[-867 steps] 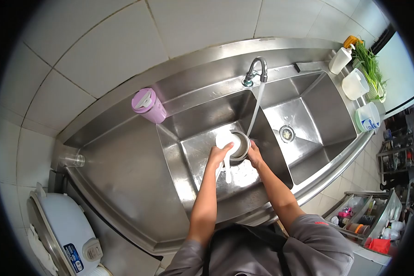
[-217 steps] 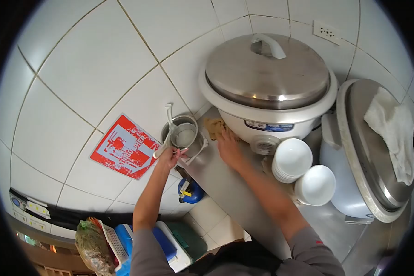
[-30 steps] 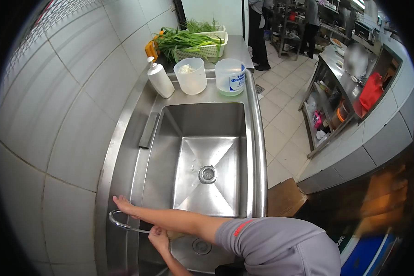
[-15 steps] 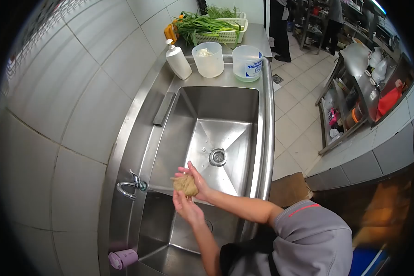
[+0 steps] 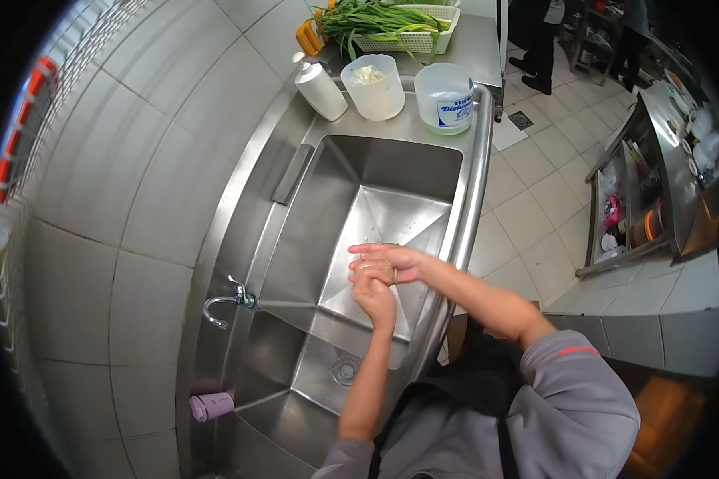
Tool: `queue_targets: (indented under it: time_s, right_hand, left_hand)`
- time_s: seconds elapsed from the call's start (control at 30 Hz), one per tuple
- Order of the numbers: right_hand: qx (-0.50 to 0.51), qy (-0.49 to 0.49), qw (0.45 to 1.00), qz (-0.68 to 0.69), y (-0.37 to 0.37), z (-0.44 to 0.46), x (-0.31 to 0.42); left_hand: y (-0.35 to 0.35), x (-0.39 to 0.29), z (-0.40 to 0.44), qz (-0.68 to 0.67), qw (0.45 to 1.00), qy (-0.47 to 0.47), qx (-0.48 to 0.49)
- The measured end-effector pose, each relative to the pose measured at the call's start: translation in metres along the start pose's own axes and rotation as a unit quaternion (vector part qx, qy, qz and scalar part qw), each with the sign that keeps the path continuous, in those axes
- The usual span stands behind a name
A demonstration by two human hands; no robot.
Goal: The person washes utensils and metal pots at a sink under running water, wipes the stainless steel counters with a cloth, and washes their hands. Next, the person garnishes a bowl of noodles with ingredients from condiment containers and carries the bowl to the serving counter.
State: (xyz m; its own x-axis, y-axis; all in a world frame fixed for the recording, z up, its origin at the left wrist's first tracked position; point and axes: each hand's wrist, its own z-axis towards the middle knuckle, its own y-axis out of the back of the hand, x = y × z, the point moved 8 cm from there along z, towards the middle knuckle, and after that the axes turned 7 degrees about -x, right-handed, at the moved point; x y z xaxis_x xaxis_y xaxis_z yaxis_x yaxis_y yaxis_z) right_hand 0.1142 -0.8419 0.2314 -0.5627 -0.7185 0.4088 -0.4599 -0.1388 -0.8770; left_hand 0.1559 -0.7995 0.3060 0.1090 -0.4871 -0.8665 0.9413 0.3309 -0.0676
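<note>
Over the sink, the left hand is clamped on a tan cloth against the right hand, fingers outstretched.

- Over there, one head-worn camera looks out from the person at the double-basin steel sink, forward and steeply down.
- The left hand and right hand are close below, mid-view.
- Its wide, bowed view reaches farther floor tiles.

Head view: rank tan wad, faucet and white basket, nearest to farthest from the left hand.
From left hand:
1. Tan wad, between it and the right hand.
2. Faucet, on the sink ledge, picture left.
3. White basket, on the far counter, picture top.
</note>
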Motion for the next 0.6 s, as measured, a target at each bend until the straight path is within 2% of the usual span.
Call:
queue_targets:
  time_s: [0.07, 0.13, 0.23, 0.27, 0.3, 0.4, 0.47, 0.5, 0.6]
  right_hand:
    - [0.093, -0.108, 0.978, -0.155, -0.015, -0.023, 0.029]
    - [0.170, -0.193, 0.914, -0.314, -0.008, -0.035, 0.042]
    - [0.153, -0.317, 0.813, -0.464, 0.024, -0.030, 0.043]
    - [0.143, -0.349, 0.775, -0.507, 0.037, -0.027, 0.045]
    - [0.102, -0.319, 0.756, -0.563, 0.048, -0.022, 0.051]
    - [0.140, -0.253, 0.613, -0.735, 0.089, 0.010, 0.050]
    - [0.058, -0.190, 0.599, -0.776, 0.094, 0.021, 0.071]
    - [0.014, -0.157, 0.586, -0.795, 0.095, 0.025, 0.084]
    - [-0.114, -0.062, 0.542, -0.830, 0.098, 0.029, 0.103]
  left_hand:
    - [-0.054, -0.037, -0.009, 0.070, 0.967, -0.198, 0.145]
    - [-0.093, -0.042, -0.024, 0.114, 0.918, -0.273, 0.263]
    - [-0.138, -0.017, -0.053, 0.177, 0.818, -0.372, 0.401]
    - [-0.149, -0.007, -0.058, 0.179, 0.803, -0.379, 0.423]
    - [-0.158, 0.002, -0.061, 0.182, 0.788, -0.385, 0.445]
    - [-0.175, 0.034, -0.065, 0.220, 0.745, -0.354, 0.521]
    - [-0.185, 0.052, -0.064, 0.246, 0.730, -0.330, 0.546]
    - [-0.186, 0.077, -0.068, 0.275, 0.692, -0.275, 0.608]
    - [-0.193, 0.097, -0.043, 0.274, 0.787, -0.141, 0.535]
